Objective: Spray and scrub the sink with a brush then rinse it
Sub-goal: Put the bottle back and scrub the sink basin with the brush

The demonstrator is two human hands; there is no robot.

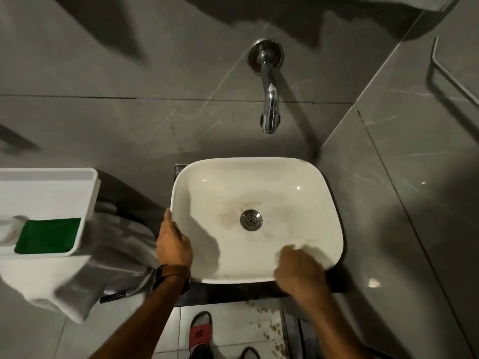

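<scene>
At the near right corner of the sink (pixel 321 193) the right hand (pixel 300 270) reaches over the rim into the basin, blurred with motion. A small yellowish patch (pixel 289 246) shows at its fingertips — probably part of the brush, though too little is visible to be sure. The fingers appear curled around something; whether they are fully closed cannot be told, nor can the long axis of the tool.

Against the left rim, toward its near end, the left hand (pixel 173 244) rests with fingers bent over the edge, seemingly bracing the basin and holding nothing else. A brown strap (pixel 172 271) circles that wrist.

The basin holds no standing water. Faint brownish staining rings the drain (pixel 251 220), which lies at the centre — away from the right hand's fingers toward the far left, and nearer to that hand than to the left. Judged from this, scrubbing is in hand and the stained zone around the drain has yet to be worked. The tap (pixel 269 99) projects from the far wall above the basin; no water can be seen running.

Left of the sink, well apart from it, a white tray (pixel 51 182) holds a green pad (pixel 48 235) in its near part.
</scene>
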